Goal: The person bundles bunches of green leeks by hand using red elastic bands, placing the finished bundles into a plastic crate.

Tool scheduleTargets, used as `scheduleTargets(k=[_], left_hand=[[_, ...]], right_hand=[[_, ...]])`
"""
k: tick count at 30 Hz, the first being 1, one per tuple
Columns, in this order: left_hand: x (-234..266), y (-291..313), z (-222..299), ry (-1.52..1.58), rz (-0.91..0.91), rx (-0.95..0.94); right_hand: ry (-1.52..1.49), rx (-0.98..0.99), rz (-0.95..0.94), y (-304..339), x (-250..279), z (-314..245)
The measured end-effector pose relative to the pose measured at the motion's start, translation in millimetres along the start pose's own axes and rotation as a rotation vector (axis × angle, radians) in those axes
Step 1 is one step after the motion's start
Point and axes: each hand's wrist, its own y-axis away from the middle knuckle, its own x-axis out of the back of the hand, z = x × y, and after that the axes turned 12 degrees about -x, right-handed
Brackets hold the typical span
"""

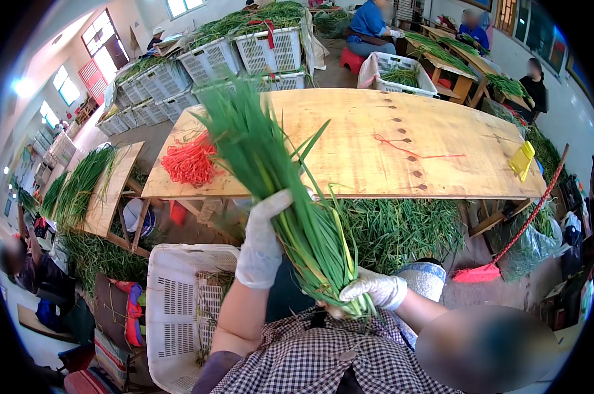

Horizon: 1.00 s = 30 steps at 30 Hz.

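In front of my apron, a thick bunch of long, flat green leaves [310, 230] that look like garlic chives is held at a slant. The leaf tips point up and away to the left, over the near edge of the wooden table [349, 144]. My gloved left hand [264, 240] is closed around the left side of the bunch, about halfway along. Low down, my gloved right hand [376, 291] grips the stem ends. On the table lie a pile of red ties [190, 159], left of the leaves, and a single red tie [418, 155] stretched out right of centre.
A white plastic crate [169, 308] stands at my left. Loose greens [402, 230] are heaped beneath the table. A yellow object [521, 160] sits at the table's right end, near a red broom [475, 273]. Stacked crates [271, 52] and several people are farther back.
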Motion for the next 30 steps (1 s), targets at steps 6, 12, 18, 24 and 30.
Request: scheduleTargets(k=[6, 12, 18, 24, 30], left_hand=[[-75.6, -71.5, 92.2, -0.545, -0.405, -0.539], [-106.7, -133.9, 110.5, -0.543, -0.507, -0.497], [-83.9, -172.9, 68.2, -0.352, -0.525, -0.554], [-109.2, -198.1, 69.1, -0.317, -0.266, -0.454], [-82.3, -211.1, 108.5, -0.044, -0.077, -0.849]], right_hand=[[0.775, 0.562, 0.64, 46.4, -1.3, -123.6], [1.176, 1.018, 0.669, 31.1, -79.7, -239.4], [1.162, 0.81, 0.626, -36.4, -31.5, -293.9], [1.097, 0.882, 0.637, -63.8, 4.0, -310.2], [0.862, 1.083, 0.874, -72.0, 3.2, -305.8]])
